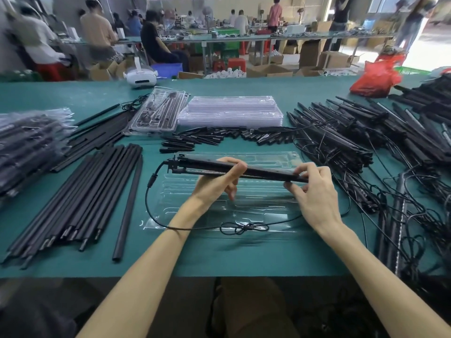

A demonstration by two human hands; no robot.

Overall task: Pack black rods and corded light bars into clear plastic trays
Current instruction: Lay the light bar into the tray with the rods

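A corded light bar (234, 168) is held in the middle of the frame, slightly tilted and lifted just above a clear plastic tray (258, 203) that lies on the green table (219, 254). The bar is gripped near its middle by the left hand (217, 181), fingers curled round it, while its right end is pinched by the fingertips of the right hand (310, 189). From the bar's left end a cord (151, 196) is looped down and across the tray's near edge, under the left forearm, to a tied bundle (244, 226).

Loose black rods (80, 198) are laid to the left of the tray, short black pieces (219, 136) beyond it, and a tangled pile of further light bars (341, 132) to the right. A stack of empty trays (231, 111) is seen in the upper centre.

The cord is judged the main risk: if it is caught by the forearm as the bar is lowered, the light tray could be dragged, or the cord trapped under the bar. The bar could also be seated in the wrong channel.

The tray's moulded channels are barely readable through the clear plastic and are partly covered by both hands. The bar's right tip is hidden by fingers, and the cord's far end is lost among the cords at the right.
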